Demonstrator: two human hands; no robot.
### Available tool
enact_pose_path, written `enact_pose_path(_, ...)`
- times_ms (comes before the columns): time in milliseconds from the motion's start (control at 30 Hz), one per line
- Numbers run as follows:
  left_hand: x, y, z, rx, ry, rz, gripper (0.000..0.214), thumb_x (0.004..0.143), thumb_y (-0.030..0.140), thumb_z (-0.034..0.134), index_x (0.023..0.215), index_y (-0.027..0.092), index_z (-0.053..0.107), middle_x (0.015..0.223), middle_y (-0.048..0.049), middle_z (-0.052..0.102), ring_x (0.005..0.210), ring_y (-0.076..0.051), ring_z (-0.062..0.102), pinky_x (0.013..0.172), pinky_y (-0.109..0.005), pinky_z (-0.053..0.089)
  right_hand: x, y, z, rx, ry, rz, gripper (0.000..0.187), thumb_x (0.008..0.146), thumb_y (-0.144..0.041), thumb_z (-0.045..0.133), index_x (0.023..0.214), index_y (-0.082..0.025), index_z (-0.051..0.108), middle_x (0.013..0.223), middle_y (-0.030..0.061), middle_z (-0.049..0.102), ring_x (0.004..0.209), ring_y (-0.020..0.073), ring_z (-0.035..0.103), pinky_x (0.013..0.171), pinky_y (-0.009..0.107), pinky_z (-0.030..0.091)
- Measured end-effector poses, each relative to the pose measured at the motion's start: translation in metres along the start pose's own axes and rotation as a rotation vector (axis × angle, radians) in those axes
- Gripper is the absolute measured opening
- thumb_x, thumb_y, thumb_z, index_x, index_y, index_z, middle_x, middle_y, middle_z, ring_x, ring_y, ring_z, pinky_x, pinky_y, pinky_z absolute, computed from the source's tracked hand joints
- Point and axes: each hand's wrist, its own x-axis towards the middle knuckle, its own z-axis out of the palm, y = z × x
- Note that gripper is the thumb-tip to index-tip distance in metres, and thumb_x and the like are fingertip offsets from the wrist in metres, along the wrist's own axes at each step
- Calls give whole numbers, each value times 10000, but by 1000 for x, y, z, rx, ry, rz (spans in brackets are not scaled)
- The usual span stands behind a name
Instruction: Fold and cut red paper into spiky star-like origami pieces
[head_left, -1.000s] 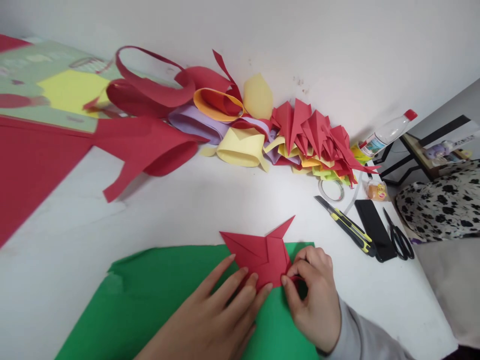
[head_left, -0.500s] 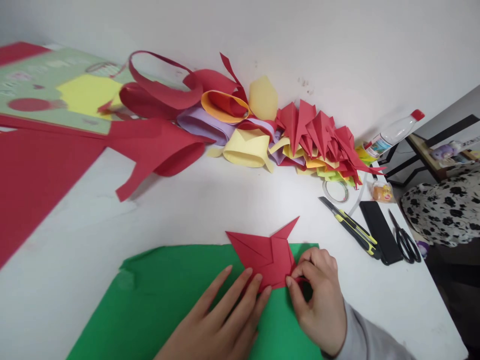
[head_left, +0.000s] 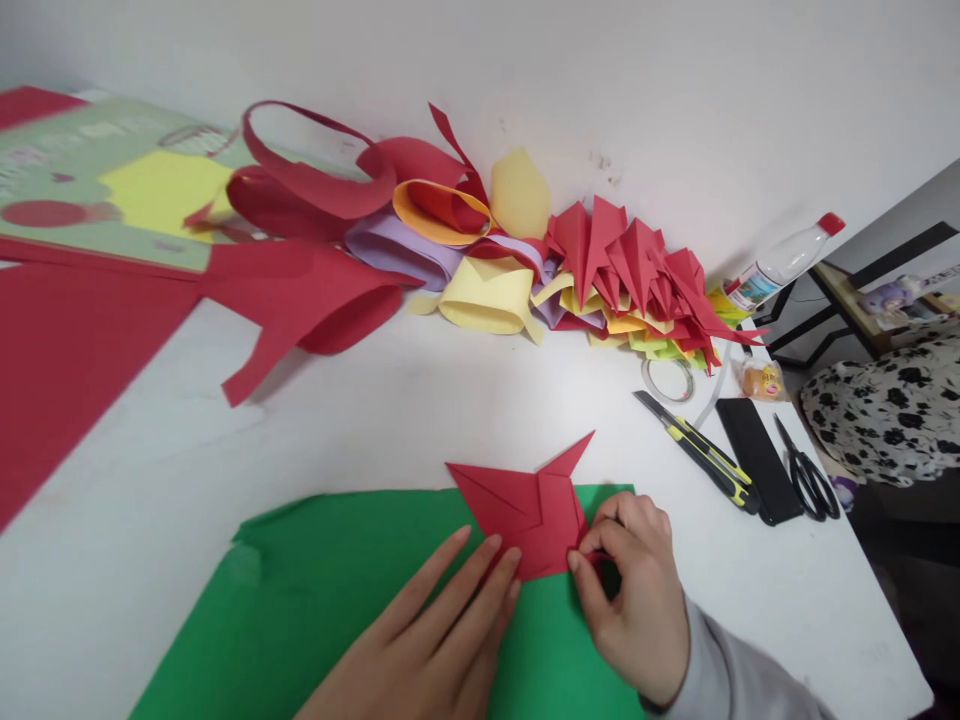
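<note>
Red folded paper (head_left: 525,515) lies on green sheet (head_left: 337,590). I see left hand (head_left: 435,640) pressing it flat, fingers spread; right hand (head_left: 634,600) pinches its right edge.

1. The folded paper piece (head_left: 529,510) is showing plain red.
2. The paper sheet (head_left: 322,590) under it is showing solid green.
3. The desk (head_left: 420,410) is showing white.
4. The utility knife (head_left: 694,450) is showing black with yellow.
5. The cushion (head_left: 885,410) is showing white with black blotches.
</note>
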Motion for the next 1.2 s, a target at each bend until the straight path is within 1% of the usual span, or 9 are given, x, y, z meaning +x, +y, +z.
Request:
enact_pose_path(133, -2, 0, 1, 1, 47, -5, 373, 925, 232, 393, 956, 113, 746, 1059, -113, 753, 1127, -248, 598, 1177, -470, 167, 0, 0, 1, 5, 8, 2, 130, 826, -129, 555, 713, -191, 540, 805, 29, 520, 791, 214, 453, 722, 383, 315)
enact_pose_path(233, 1, 0, -2, 1, 36, 24, 370, 909, 214, 387, 943, 115, 741, 1016, -115, 763, 1104, -251, 615, 1182, -467, 150, 0, 0, 1, 5, 8, 4, 124, 825, -129, 556, 719, -191, 546, 807, 31, 520, 794, 216, 454, 723, 383, 316)
enact_pose_path(367, 5, -1, -8, -4, 17, 29, 331, 887, 232, 411, 888, 134, 727, 1038, -125, 753, 1120, -267, 608, 1174, -487, 171, 0, 0, 1, 5, 12, 4, 122, 823, -125, 558, 720, -189, 545, 803, 30, 520, 791, 215, 452, 725, 383, 320)
enact_pose_path(433, 5, -1, -9, 3, 11, 22, 314, 890, 267, 434, 940, 145, 719, 1072, -117, 745, 1131, -264, 601, 1168, -480, 182, 0, 0, 1, 3, 10, 4, 124, 820, -120, 558, 719, -190, 542, 805, 30, 520, 793, 216, 453, 728, 383, 322)
enact_pose_path(533, 5, -2, -7, 5, -6, 7, 338, 901, 335, 462, 1102, 177, 683, 1146, -92, 722, 1149, -252, 587, 1159, -463, 184, 0, 1, 1, -3, 9, 5, 125, 819, -119, 557, 718, -191, 538, 807, 31, 518, 795, 218, 451, 731, 385, 323)
enact_pose_path(600, 3, -1, -5, -2, -19, 1, 355, 907, 338, 457, 1147, 183, 668, 1174, -84, 711, 1163, -247, 576, 1160, -463, 175, 1, 1, 1, -8, 8, 4, 124, 819, -117, 553, 720, -190, 534, 808, 31, 517, 796, 218, 449, 730, 383, 323)
enact_pose_path(800, -2, 0, 0, 4, 30, 25, 396, 928, 219, 346, 1040, 138, 718, 1112, -93, 736, 1139, -252, 584, 1167, -495, 155, 1, 1, 2, -14, 8, -7, 126, 819, -113, 547, 718, -188, 537, 809, 27, 515, 800, 213, 455, 733, 371, 327)
enact_pose_path(1000, 1, 2, -5, 60, -38, 58, 374, 876, 234, 409, 1055, 135, 722, 1139, -108, 719, 1158, -278, 577, 1160, -502, 189, 0, -1, 0, -20, 7, 0, 128, 818, -111, 540, 715, -187, 540, 801, 26, 514, 791, 209, 454, 730, 371, 328)
enact_pose_path(1200, -2, 2, -3, 113, -65, 89, 374, 813, 296, 519, 1095, 135, 705, 1192, -116, 687, 1174, -306, 564, 1151, -508, 216, 1, -1, 0, -2, 0, 15, 129, 819, -117, 536, 711, -187, 538, 805, 30, 514, 790, 209, 447, 722, 380, 324)
